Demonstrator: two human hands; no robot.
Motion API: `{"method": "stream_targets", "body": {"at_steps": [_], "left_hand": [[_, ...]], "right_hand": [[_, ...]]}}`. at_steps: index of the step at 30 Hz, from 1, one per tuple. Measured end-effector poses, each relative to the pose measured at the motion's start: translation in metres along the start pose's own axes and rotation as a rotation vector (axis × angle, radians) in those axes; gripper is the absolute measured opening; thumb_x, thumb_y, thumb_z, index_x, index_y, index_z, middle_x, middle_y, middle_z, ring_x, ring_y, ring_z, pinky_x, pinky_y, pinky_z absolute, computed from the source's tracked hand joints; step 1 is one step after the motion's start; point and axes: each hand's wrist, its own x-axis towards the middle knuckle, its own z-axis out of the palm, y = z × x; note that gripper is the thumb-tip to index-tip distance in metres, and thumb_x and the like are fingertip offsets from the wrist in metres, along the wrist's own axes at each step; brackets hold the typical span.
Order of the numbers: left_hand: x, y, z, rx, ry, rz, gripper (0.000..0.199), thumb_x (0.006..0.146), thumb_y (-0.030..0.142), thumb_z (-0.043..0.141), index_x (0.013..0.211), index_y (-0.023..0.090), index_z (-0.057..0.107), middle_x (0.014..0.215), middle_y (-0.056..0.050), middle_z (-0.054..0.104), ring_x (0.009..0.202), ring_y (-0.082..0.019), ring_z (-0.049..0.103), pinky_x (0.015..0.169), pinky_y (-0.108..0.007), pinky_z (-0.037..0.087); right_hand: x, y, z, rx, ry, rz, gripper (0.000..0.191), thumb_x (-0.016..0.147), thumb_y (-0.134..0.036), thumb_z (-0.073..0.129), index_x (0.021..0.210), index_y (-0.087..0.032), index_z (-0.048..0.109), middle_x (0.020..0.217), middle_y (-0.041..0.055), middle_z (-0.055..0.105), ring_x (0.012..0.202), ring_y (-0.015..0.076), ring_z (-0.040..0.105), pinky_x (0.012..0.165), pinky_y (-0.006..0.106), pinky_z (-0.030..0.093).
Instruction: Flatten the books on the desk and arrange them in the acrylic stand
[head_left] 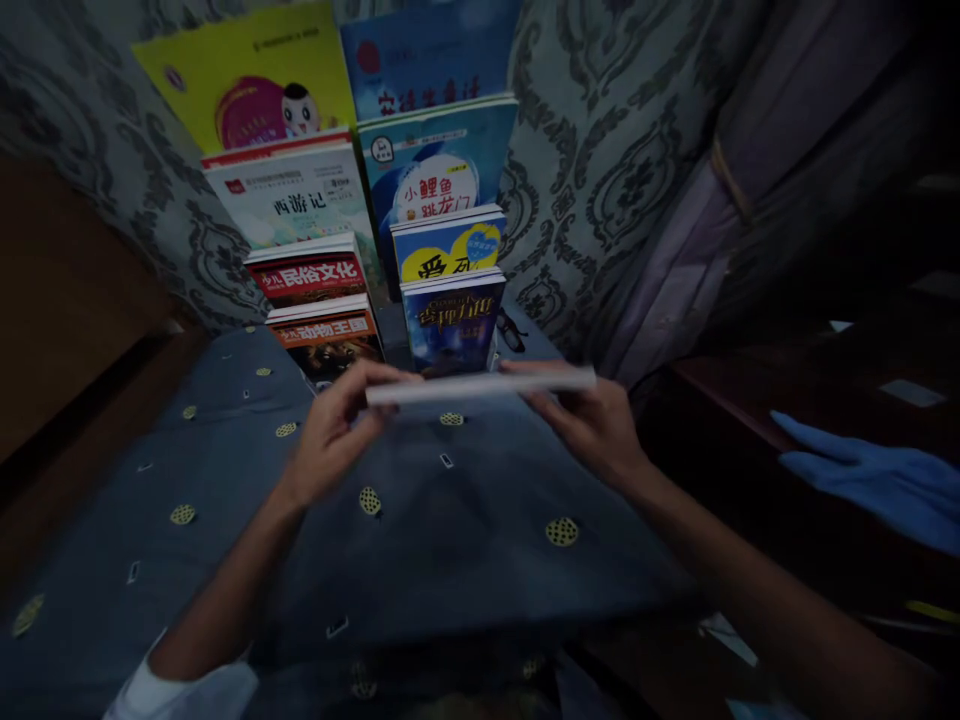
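Observation:
A thin pale book (480,387), seen edge-on and a little blurred, is held level above the cloth. My left hand (341,430) grips its left end, thumb below and fingers above. At the right end my right hand (589,415) closes round it in the same way. Just beyond the held item, books stand upright in two stepped columns. The left column has an orange-and-black book (330,345) in front and a large yellow book (247,85) at the back. A dark blue book (454,325) is foremost in the right column.
A blue-grey cloth with yellow prints covers the table (450,540). Dark glasses (511,330) lie right of the books. Patterned curtain fabric (585,170) rises behind. A blue glove-like shape (877,475) is at the far right; a brown wooden panel (60,300) stands left.

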Motion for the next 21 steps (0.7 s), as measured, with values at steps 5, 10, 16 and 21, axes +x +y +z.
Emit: {"method": "stream_targets", "body": {"at_steps": [5,10,16,21], "left_hand": [[-0.067,-0.044,0.026,0.411,-0.445,0.072,0.046,0.089,0.005,0.045,0.129,0.023,0.058,0.14,-0.01,0.062,0.138,-0.026,0.051,0.113,-0.05,0.042],[-0.087,-0.062,0.035,0.518,-0.547,0.043,0.053,0.09,0.003,0.043,0.137,0.024,0.054,0.149,-0.01,0.054,0.142,-0.023,0.046,0.118,-0.054,0.032],[-0.08,-0.058,0.035,0.502,-0.477,0.04,0.041,0.092,0.007,0.046,0.126,0.023,0.063,0.13,-0.009,0.068,0.124,-0.024,0.062,0.119,-0.052,0.034],[-0.089,-0.068,0.044,0.477,-0.401,0.063,0.042,0.095,0.007,0.045,0.13,0.024,0.061,0.135,-0.007,0.067,0.129,-0.022,0.06,0.118,-0.05,0.036]], "right_hand": [[-0.057,0.038,0.005,-0.23,-0.321,-0.175,0.036,0.098,-0.014,0.043,0.119,-0.022,0.071,0.124,0.0092,0.073,0.118,0.0222,0.068,0.1,0.041,0.058],[-0.054,0.042,0.024,-0.319,-0.409,-0.154,0.043,0.088,-0.005,0.045,0.114,-0.024,0.073,0.115,0.0073,0.076,0.111,0.0239,0.071,0.104,0.053,0.053],[-0.009,-0.002,0.113,-0.146,-0.634,-0.169,0.046,0.097,-0.012,0.039,0.14,-0.015,0.057,0.141,0.0113,0.062,0.134,0.0203,0.055,0.112,0.04,0.047],[0.002,0.03,0.144,-0.191,-0.712,-0.143,0.054,0.095,-0.01,0.039,0.148,-0.012,0.047,0.154,0.0141,0.048,0.147,0.0224,0.038,0.12,0.045,0.036]]}}
